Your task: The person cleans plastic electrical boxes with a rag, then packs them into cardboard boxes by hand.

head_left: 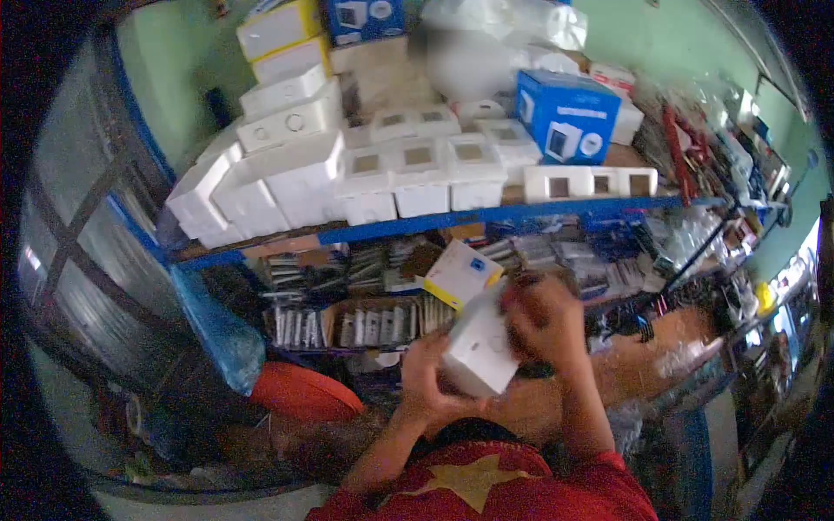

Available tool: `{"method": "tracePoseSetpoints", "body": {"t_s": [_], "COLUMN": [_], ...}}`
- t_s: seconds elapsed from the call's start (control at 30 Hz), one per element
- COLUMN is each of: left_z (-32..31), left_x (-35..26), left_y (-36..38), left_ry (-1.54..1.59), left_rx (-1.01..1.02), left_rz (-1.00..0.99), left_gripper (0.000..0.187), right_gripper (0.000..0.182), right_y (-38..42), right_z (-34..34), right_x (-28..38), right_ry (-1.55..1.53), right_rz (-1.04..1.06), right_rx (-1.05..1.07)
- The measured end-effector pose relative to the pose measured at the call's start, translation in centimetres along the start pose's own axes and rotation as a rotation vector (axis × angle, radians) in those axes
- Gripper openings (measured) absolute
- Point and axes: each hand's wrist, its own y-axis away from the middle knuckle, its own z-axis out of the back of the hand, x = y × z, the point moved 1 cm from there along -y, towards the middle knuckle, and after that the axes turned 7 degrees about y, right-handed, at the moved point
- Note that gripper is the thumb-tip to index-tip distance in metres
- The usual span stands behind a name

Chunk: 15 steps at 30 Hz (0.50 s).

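Note:
A white box (480,352) is held tilted in front of my chest. My left hand (426,378) is closed around its lower left side, with the fingers partly hidden by the box. On the other side, my right hand (552,317) is curled close against the box's right edge and is blurred. Something dark and reddish shows at its fingers, too smeared to name. Just beyond the white box is a white and yellow carton (459,273) with a blue picture on it.
A blue-edged shelf (417,222) crosses in front, bearing white boxes (300,178) and a blue box (567,117). Below it, small packets (373,326) stand in rows. A red round object (304,392) is at lower left, near blue plastic sheeting (213,334).

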Motion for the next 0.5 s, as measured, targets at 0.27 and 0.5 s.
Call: {"method": "tracePoseSetpoints", "body": {"t_s": [0.27, 0.5], "left_z": [1.0, 7.9], "left_x": [0.0, -3.0], "left_y": [0.9, 0.5], "left_ry": [0.047, 0.082], "left_rx": [0.133, 0.032], "left_rz": [0.258, 0.393], "left_gripper": [0.102, 0.102], "right_gripper": [0.020, 0.013], "right_y": [3.1, 6.8], "right_z": [-1.1, -9.0], "right_x": [5.2, -4.8], "right_ry": [-0.317, -0.687], "right_rz": [0.199, -0.421], "right_rx": [0.092, 0.063]}}
